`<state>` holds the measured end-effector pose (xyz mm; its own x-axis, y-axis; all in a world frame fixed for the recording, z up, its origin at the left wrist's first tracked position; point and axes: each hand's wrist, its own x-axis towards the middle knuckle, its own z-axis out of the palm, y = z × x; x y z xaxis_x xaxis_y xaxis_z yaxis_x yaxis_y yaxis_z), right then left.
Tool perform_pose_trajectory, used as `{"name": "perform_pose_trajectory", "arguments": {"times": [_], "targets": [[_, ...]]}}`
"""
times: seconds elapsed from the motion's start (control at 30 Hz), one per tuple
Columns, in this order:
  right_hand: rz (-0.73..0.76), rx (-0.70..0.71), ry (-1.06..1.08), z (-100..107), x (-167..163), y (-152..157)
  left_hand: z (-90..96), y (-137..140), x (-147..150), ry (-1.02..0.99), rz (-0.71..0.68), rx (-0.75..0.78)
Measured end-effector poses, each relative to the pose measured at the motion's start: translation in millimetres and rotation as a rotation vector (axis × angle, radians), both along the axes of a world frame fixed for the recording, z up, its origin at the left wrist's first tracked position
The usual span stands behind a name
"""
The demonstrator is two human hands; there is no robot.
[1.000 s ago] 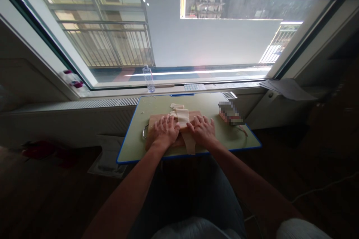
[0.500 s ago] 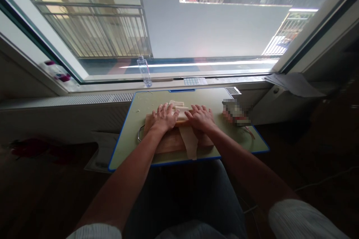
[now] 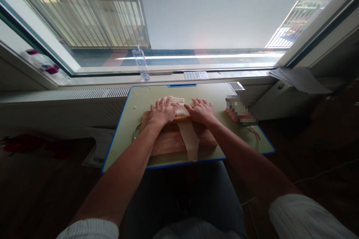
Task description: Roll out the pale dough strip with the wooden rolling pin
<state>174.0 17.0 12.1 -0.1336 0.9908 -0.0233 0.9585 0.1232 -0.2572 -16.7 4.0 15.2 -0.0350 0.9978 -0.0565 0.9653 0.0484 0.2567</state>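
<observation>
On a wooden cutting board (image 3: 168, 140) lies a long, pale strip of what looks like dough (image 3: 189, 140). Its near end hangs over the board's front edge. A rolling pin (image 3: 183, 119) lies crosswise over the strip. My left hand (image 3: 163, 111) rests flat on the pin's left part, fingers stretched forward. On the right part lies my right hand (image 3: 201, 111), palm down with fingers extended. The pin's ends are mostly hidden under the hands. Just beyond the board are small pale rolled pieces (image 3: 177, 100), partly covered by my left fingers.
The board lies on a small green table (image 3: 117, 149) with a blue rim. A blurred-out item (image 3: 241, 110) is at its right side. Behind it, a clear plastic bottle (image 3: 141, 64) stands on the windowsill, with papers (image 3: 300, 78) to the right. Crumbs lie at the table's back left.
Both hands and the rolling pin have shifted slightly away from me over the strip. More of the strip shows on the near side. The camera view has moved a little too.
</observation>
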Motion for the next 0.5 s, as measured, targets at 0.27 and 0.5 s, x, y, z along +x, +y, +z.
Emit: {"name": "perform_pose_trajectory", "arguments": {"times": [0.27, 0.5], "targets": [[-0.023, 0.057, -0.043, -3.0, 0.9, -21.6, -3.0, -20.6, 5.9, 0.030, 0.014, 0.054], [-0.044, 0.182, -0.054, -10.7, 1.6, -46.5, -8.4, -44.5, 11.4, 0.056, 0.037, 0.142]]}}
